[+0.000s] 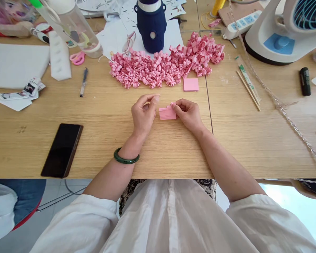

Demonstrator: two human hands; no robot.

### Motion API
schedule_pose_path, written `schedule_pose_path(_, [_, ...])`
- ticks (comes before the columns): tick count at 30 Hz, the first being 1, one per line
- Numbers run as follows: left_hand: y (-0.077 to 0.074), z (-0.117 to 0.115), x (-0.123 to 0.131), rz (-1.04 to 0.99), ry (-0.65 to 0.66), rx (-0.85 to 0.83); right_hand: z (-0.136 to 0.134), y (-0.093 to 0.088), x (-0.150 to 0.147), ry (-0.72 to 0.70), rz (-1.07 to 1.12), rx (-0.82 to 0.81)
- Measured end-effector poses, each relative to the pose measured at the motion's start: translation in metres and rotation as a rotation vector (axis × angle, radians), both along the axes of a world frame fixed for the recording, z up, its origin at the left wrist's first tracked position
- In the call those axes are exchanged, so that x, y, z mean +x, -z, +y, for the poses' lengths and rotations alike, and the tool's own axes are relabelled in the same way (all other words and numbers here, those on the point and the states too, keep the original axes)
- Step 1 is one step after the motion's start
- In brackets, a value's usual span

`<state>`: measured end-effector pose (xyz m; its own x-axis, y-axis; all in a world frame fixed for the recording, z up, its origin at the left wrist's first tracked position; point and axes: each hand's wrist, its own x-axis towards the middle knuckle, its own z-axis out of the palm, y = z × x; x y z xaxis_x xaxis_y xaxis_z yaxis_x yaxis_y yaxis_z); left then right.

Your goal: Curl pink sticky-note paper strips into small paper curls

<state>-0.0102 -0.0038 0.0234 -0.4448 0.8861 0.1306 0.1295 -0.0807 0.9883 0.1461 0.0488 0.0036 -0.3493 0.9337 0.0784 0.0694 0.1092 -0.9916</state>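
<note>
My right hand (189,113) pinches a small pink slip of paper (168,113) by its right end, between thumb and index finger. Fine parallel cuts run along the slip, and a strip curls up at its top edge. Just left of the paper, my left hand (144,112) has its thumb and index finger pressed together; whether anything tiny is between them I cannot make out. Beyond both hands lies a long heap of curled pink paper flowers (152,68). A stack of pink paper squares (191,84) sits in front of its right part.
A phone (61,150) lies at the left front. Farther back are a pen (84,82), pink scissors (77,58), a clear bottle (79,31) and a dark blue bottle (151,28). Chopsticks (248,90), a braided cord (292,119) and a fan (281,38) occupy the right.
</note>
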Motion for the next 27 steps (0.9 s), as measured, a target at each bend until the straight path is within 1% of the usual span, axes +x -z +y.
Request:
schedule_pose_path(2, [-0.005,-0.003,0.003,-0.057,-0.004,0.091,0.000,0.001,-0.001,0.021,-0.006,0.006])
schedule_pose_path(3, [-0.006,-0.004,0.004,-0.075,0.012,0.097,0.000,0.001,-0.001,0.029,-0.004,0.012])
schedule_pose_path(5, [-0.004,-0.005,0.008,-0.087,0.054,0.037,0.000,0.001,-0.001,0.041,0.011,0.023])
schedule_pose_path(7, [0.002,-0.005,0.010,-0.104,0.092,-0.029,0.000,0.001,-0.002,0.048,0.026,0.030])
schedule_pose_path(11, [0.012,-0.003,0.012,-0.110,0.163,-0.077,-0.001,0.000,-0.001,0.032,0.023,0.028])
schedule_pose_path(15, [0.012,-0.002,0.012,-0.118,0.153,-0.037,-0.001,-0.001,-0.001,0.007,0.020,0.028])
schedule_pose_path(22, [0.014,0.000,0.012,-0.137,0.156,-0.071,0.000,0.000,-0.001,0.021,0.003,0.032])
schedule_pose_path(27, [0.016,-0.001,0.011,-0.120,0.162,-0.039,-0.001,0.001,-0.001,0.015,0.003,0.036])
